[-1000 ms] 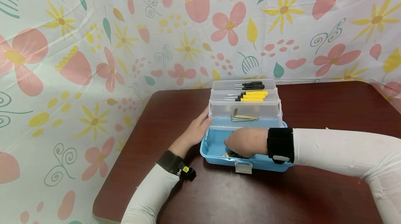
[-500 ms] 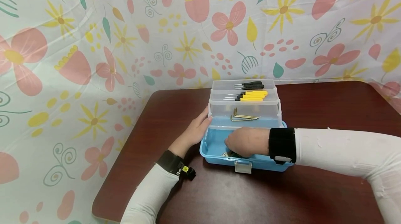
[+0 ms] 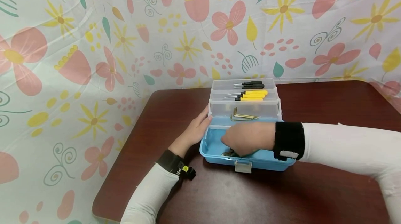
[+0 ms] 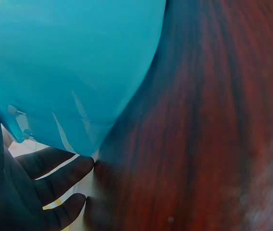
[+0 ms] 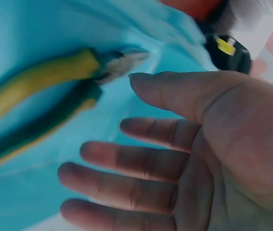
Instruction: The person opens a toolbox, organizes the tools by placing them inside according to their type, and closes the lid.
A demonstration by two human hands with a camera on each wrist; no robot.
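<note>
My right hand (image 3: pixel 247 138) is inside the blue toolbox (image 3: pixel 219 161), near its front wall. In the right wrist view its fingers (image 5: pixel 126 161) are spread and nothing lies between them. A pair of pliers (image 5: pixel 45 77) with yellow and green handles lies on the box floor, just beyond the thumb tip. The head view shows only the pliers' tip, with the rest hidden under my right hand. My left hand (image 3: pixel 197 130) rests along the box's left side, fingers extended by the clear trays. From the left wrist, those fingers (image 4: pixel 69 175) appear beside the blue wall.
Clear stepped trays rise behind the box: black-handled screwdrivers (image 3: pixel 253 85) on top, yellow-handled screwdrivers (image 3: pixel 253 96) below, brass-coloured hex keys (image 3: pixel 245 116) lowest. A latch (image 3: pixel 243 167) hangs at the front. The dark wood table (image 3: pixel 175 105) meets a flowered curtain (image 3: pixel 188 18).
My right hand has lifted a little and its forearm shifted slightly right and back, uncovering the tip of the pliers more. My left hand has stayed in place.
</note>
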